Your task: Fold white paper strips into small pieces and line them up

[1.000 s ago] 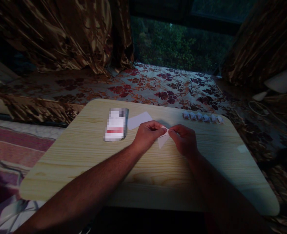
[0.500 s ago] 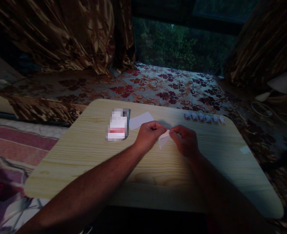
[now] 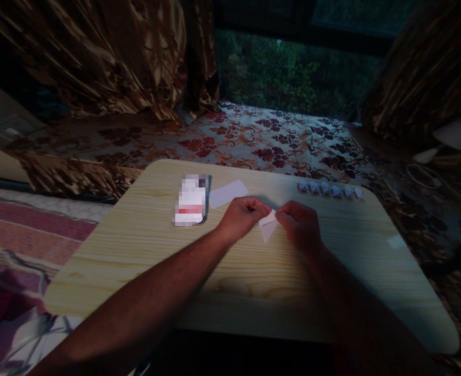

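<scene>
Between my two hands is a small piece of folded white paper (image 3: pixel 268 227), its lower part tapering to a point that hangs toward me. My left hand (image 3: pixel 246 215) pinches its left upper edge with thumb and forefinger. On the other side, my right hand (image 3: pixel 300 222) grips the right upper corner in the same way. A fold line crosses the paper just under the fingertips. Just beyond my left hand lies a flat white sheet of paper (image 3: pixel 227 194). Several small folded paper pieces (image 3: pixel 330 190) stand in a row near the far right edge.
The pale wooden table (image 3: pixel 136 250) has rounded corners. A blurred white pack with a red band (image 3: pixel 191 201) lies at its left. A small white scrap (image 3: pixel 396 242) is near the right edge. Behind are a flower-patterned cloth (image 3: pixel 273 136), curtains (image 3: pixel 144 57) and a window.
The folded paper has turned slightly, so its point hangs more directly down toward me. Both hands keep their pinch; the whole view has shifted a little.
</scene>
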`<state>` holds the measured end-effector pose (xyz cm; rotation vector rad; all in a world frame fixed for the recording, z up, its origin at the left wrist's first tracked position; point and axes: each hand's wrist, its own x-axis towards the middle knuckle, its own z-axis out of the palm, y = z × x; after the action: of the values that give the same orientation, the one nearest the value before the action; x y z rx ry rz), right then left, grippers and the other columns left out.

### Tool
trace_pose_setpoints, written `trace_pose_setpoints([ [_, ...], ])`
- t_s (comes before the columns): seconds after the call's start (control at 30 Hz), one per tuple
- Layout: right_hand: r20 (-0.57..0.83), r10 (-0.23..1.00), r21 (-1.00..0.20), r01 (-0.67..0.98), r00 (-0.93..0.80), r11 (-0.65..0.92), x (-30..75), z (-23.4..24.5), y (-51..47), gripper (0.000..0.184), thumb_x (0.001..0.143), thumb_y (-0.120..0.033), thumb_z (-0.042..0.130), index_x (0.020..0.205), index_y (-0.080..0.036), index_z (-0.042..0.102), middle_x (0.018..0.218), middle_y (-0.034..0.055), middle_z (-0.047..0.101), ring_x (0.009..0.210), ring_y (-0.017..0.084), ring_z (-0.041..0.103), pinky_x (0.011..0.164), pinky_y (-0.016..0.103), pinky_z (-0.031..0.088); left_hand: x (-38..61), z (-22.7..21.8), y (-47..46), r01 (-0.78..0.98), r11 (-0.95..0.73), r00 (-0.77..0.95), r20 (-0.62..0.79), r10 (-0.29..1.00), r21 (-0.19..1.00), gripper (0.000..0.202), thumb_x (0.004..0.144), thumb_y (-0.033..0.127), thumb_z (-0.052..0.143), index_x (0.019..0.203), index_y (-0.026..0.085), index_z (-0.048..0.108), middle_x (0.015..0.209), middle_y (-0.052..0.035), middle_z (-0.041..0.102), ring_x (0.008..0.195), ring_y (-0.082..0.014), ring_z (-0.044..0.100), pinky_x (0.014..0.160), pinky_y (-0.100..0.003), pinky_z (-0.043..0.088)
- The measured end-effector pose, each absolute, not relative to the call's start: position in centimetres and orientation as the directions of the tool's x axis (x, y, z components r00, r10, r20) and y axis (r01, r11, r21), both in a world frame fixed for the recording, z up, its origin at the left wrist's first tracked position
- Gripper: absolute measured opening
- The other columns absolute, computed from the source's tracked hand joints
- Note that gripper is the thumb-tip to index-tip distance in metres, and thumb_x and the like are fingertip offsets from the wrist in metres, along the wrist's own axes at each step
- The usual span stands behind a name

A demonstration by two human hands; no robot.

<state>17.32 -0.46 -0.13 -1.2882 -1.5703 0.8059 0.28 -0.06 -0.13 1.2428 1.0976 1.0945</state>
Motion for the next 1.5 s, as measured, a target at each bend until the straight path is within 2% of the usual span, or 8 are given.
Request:
trace_pose_setpoints([
  [0.17, 0.172, 0.981, -0.919, 0.345, -0.090, 0.193, 17.6, -0.2, -0.1, 0.013, 0.069, -0.018, 0.061, 0.057, -0.017, 0.058, 0.052, -0.0048, 0.050, 0.052, 0.009, 0.043, 0.051, 0.023, 0.032, -0.5, 0.3, 0.1, 0.112, 0.052, 0.314, -0.085, 0.945, 0.992, 0.019, 0.073, 0.031, 0.071, 0.068, 0.013, 0.066, 0.059, 0.0012, 0.059, 0.053, -0.0081, 0.047, 0.052, -0.023, 0.033],
  [0.33, 0.131, 0.977, -0.911, 0.368, -0.169, 0.186, 17.7, 0.0, -0.1, 0.010, 0.067, -0.017, 0.060, 0.058, -0.016, 0.060, 0.052, -0.0043, 0.051, 0.052, 0.009, 0.043, 0.050, 0.023, 0.031, -0.8, 0.2, 0.2, 0.183, 0.030, 0.417, -0.105, 0.903, 0.983, 0.017, 0.075, 0.029, 0.066, 0.068, 0.013, 0.066, 0.060, 0.0008, 0.059, 0.054, -0.0089, 0.049, 0.053, -0.023, 0.033],
  [0.63, 0.141, 0.976, -0.896, 0.398, -0.164, 0.196, 17.6, 0.1, -0.2, 0.009, 0.067, -0.018, 0.060, 0.058, -0.016, 0.060, 0.053, -0.0039, 0.052, 0.052, 0.010, 0.044, 0.051, 0.023, 0.032, -0.8, -0.3, 0.2, 0.166, -0.004, 0.405, -0.065, 0.912, 0.986, 0.018, 0.076, 0.030, 0.066, 0.069, 0.013, 0.064, 0.060, 0.0021, 0.056, 0.053, -0.0076, 0.045, 0.052, -0.023, 0.031],
  [0.87, 0.152, 0.970, -0.893, 0.394, -0.192, 0.218, 17.7, 0.0, -0.3, 0.009, 0.067, -0.018, 0.059, 0.058, -0.017, 0.060, 0.053, -0.0036, 0.054, 0.052, 0.010, 0.045, 0.050, 0.022, 0.033, -1.0, 0.0, 0.3, 0.164, 0.004, 0.465, -0.081, 0.882, 0.986, 0.015, 0.075, 0.028, 0.066, 0.070, 0.014, 0.067, 0.064, -0.0005, 0.063, 0.056, -0.0094, 0.052, 0.055, -0.023, 0.036],
  [1.27, 0.159, 0.967, -0.879, 0.418, -0.198, 0.230, 17.6, 0.1, -0.3, 0.010, 0.067, -0.017, 0.060, 0.058, -0.017, 0.061, 0.053, -0.0035, 0.055, 0.053, 0.011, 0.047, 0.051, 0.022, 0.034, -0.9, 0.0, 0.2, 0.209, 0.007, 0.464, -0.106, 0.879, 0.978, 0.018, 0.074, 0.032, 0.068, 0.069, 0.014, 0.069, 0.060, -0.0001, 0.061, 0.052, -0.0091, 0.048, 0.051, -0.023, 0.032],
  [1.5, 0.156, 0.966, -0.876, 0.423, -0.205, 0.232, 17.5, 0.4, -0.4, 0.011, 0.068, -0.018, 0.060, 0.057, -0.017, 0.061, 0.053, -0.0033, 0.055, 0.052, 0.010, 0.047, 0.051, 0.022, 0.034, -0.9, -0.1, 0.2, 0.144, 0.020, 0.475, -0.087, 0.876, 0.989, 0.017, 0.072, 0.029, 0.070, 0.066, 0.014, 0.066, 0.057, 0.0017, 0.058, 0.051, -0.0078, 0.045, 0.050, -0.022, 0.030],
])
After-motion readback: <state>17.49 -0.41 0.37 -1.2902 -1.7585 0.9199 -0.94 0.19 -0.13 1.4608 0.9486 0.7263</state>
